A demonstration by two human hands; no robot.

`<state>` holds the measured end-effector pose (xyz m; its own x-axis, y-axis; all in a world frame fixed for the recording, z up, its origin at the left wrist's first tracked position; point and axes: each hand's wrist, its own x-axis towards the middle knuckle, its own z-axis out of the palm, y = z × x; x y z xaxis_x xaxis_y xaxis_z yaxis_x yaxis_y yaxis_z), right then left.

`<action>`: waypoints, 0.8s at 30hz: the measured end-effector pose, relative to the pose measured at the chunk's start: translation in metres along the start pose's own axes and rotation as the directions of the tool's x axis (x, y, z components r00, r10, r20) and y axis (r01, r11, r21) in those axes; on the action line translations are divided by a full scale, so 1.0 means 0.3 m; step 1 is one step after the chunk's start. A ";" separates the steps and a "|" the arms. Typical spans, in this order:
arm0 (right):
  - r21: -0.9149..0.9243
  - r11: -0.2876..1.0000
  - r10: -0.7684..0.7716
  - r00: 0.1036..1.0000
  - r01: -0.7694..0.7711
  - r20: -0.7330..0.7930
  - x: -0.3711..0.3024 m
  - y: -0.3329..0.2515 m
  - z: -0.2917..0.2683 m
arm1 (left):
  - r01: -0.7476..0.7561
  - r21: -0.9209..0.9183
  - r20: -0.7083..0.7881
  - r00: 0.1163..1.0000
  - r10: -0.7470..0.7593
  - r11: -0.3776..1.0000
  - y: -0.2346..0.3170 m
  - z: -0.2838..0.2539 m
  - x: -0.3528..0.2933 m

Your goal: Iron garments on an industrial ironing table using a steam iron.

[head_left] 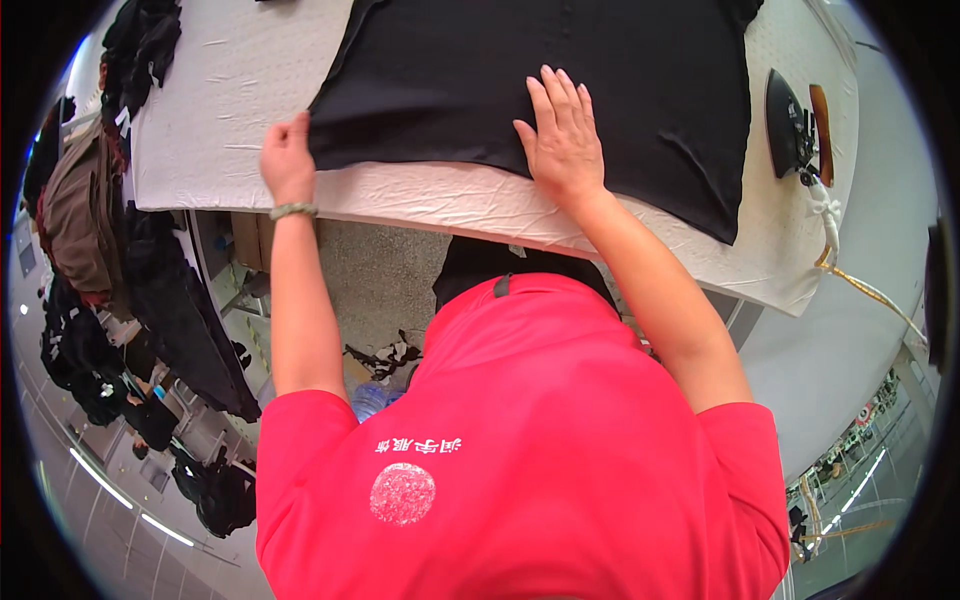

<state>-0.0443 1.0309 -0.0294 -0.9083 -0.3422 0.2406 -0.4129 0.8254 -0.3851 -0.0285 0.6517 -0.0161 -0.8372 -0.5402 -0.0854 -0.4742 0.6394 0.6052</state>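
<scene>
A black garment (640,60) is spread over a padded table covered in pale cloth, its near edge close to the table's front. My left hand (288,160) pinches the garment's near left corner, fingers closed on the fabric. Flat on the cloth near its front edge rests my right hand (562,135), with the fingers stretched out and the thumb apart. The fabric shows soft creases by the left corner and a short fold toward the right. The garment's far end runs out of the picture.
An iron (788,125) with a brown handle stands at the table's right end, its cord (870,290) trailing off the edge. Dark clothes (180,310) and a brown garment (85,220) hang along the left. The pale table cover (240,80) shows left of the fabric. Scraps (390,355) lie on the floor below.
</scene>
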 end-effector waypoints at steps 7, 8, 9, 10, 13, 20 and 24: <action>-0.042 0.999 -0.009 0.999 0.010 0.041 0.007 -0.004 -0.006 | -0.186 0.291 0.097 0.982 0.165 0.939 -0.033 -0.036 0.020; -0.043 0.999 -0.005 0.999 0.007 0.049 0.011 -0.005 -0.011 | -0.192 0.287 0.095 0.981 0.172 0.939 -0.030 -0.029 0.010; -0.054 0.999 0.004 0.999 -0.002 0.044 0.011 -0.003 -0.015 | -0.189 0.361 0.075 0.982 0.174 0.913 -0.017 -0.017 -0.013; -0.043 0.999 0.005 0.999 -0.003 0.049 0.011 -0.004 -0.015 | -0.185 0.433 0.056 0.982 0.179 0.882 -0.005 -0.006 -0.038; -0.034 0.999 0.021 0.998 -0.020 0.057 0.012 0.007 -0.029 | -0.358 0.443 0.021 0.921 0.390 0.822 0.070 0.029 -0.079; 0.003 0.979 0.204 0.968 -0.206 -0.145 -0.091 0.116 -0.124 | -0.824 -0.037 0.172 0.553 0.815 0.566 0.429 0.303 -0.288; 0.109 0.990 0.091 0.996 -0.091 0.008 -0.229 0.095 -0.194 | -0.856 -0.088 0.341 0.454 0.823 0.509 0.486 0.381 -0.409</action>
<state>0.0102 1.1041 -0.0049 -0.9425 -0.2694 0.1977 -0.3333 0.7990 -0.5005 -0.0260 0.8739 -0.0080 -0.8635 0.4676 0.1892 0.4995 0.7401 0.4503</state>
